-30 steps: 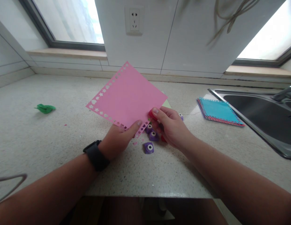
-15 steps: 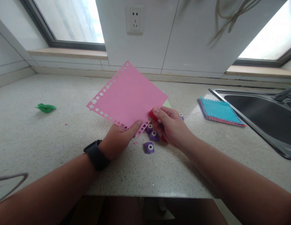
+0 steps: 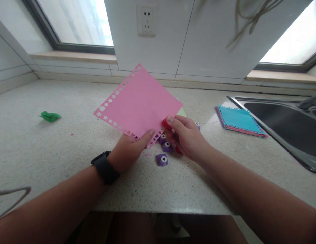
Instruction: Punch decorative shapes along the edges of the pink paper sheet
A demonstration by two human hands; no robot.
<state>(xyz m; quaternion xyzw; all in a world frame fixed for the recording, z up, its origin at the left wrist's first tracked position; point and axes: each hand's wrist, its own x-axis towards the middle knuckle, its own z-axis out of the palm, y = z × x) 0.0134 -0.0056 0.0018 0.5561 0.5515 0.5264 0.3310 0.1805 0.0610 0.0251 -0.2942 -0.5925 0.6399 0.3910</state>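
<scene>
The pink sheet point(image 3: 140, 101) has risen a touch. Left hand point(image 3: 127, 152) pinches its punched lower edge, right hand point(image 3: 187, 139) grips a red punch point(image 3: 166, 124) at its right corner, over purple punches point(image 3: 162, 159) on the desk point(image 3: 45, 156). Open desk left; sink point(image 3: 282, 118) right.

no readable text, seemingly.

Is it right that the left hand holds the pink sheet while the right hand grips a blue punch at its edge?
No. The head view shows the right hand gripping a red punch, not blue; the left hand does hold the pink sheet.
</scene>
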